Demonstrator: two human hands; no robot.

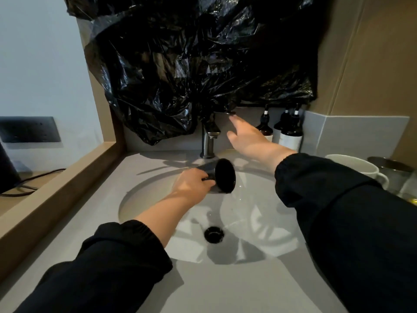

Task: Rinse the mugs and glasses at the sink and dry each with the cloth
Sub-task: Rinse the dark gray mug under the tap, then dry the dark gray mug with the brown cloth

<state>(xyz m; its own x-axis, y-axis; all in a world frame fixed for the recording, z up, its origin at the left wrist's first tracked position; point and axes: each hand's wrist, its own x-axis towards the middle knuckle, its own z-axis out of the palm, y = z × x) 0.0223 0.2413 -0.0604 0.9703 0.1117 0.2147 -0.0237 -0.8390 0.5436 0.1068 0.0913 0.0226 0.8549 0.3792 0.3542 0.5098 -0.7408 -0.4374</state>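
Hanging plastic: one crumpled black plastic (180, 64) sheet covers the wall above the tap and drapes over its top.
Table: one pale table (225, 285) with one round sink (259, 211) sunk into it.
Right hand: the right hand (250, 141) reaches toward the back wall, its fingers (235, 123) straight and slightly spread, holding nothing.
Left hand: the left hand (191, 182) is over the sink, its fingers (208, 180) curled round the base end of the black mug.
Tap: one tap (208, 141); its thin lever (225, 112) points right, just above the right fingertips. Contact cannot be told.
Deciding relation: the lever lies just beyond the right hand, which is the nearer and the free one, so turning the water looks like its job.
Bottles: three dark bottles (291, 132) stand against the back wall, right of the tap.
Mugs: two. The black mug (225, 175) lies on its side below the spout, long axis left to right, mouth facing right. The white mug (356, 166) stands upright on the table at the right.
Glass: one clear lidded vessel (392, 172) beside the white mug, cut off by the frame's edge.
Drain: one dark drain (214, 234) in the sink.
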